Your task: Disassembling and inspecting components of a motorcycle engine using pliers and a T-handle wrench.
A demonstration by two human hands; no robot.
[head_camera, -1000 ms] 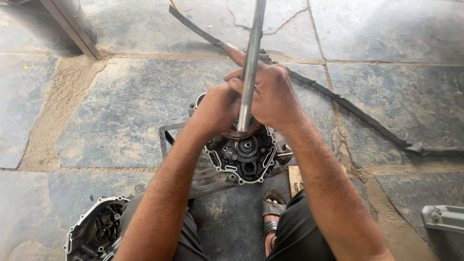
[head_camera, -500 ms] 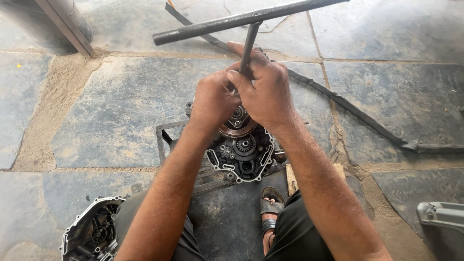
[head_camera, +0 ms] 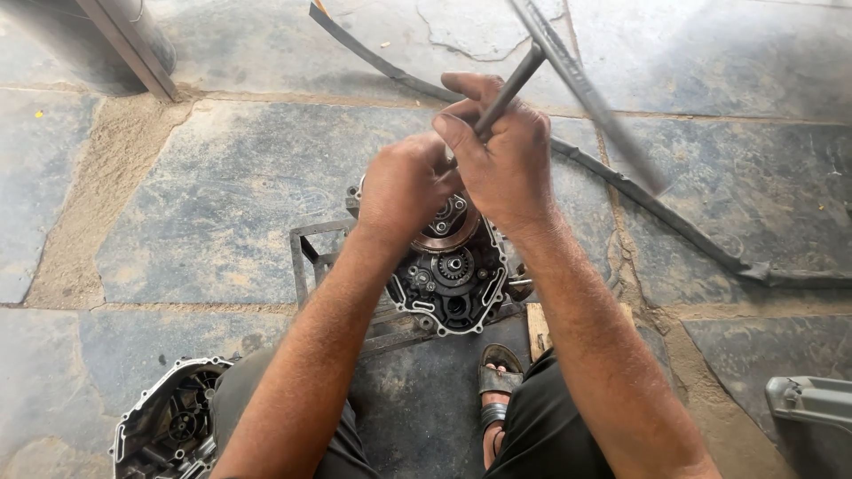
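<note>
Both my hands hold a metal T-handle wrench (head_camera: 532, 58) over an open engine case (head_camera: 451, 282) with gears inside. My right hand (head_camera: 501, 160) wraps the wrench shaft, and my left hand (head_camera: 404, 186) grips it lower down, just above a round coppery clutch part (head_camera: 453, 232). The cross bar (head_camera: 590, 93) of the wrench slants from top centre down to the right and looks blurred. The case sits on a small metal frame (head_camera: 306, 257) on the stone floor between my knees.
A second engine cover (head_camera: 169, 421) lies at the bottom left by my leg. A long black rubber strip (head_camera: 692, 235) runs across the floor. A grey plastic box (head_camera: 812, 404) is at the bottom right, a dark post base (head_camera: 133, 49) at the top left, my sandalled foot (head_camera: 497, 381) below the case.
The wrench's cross bar has swung round, from end-on to level across the top, then to slanting down right. My hands stayed on the shaft above the case.
</note>
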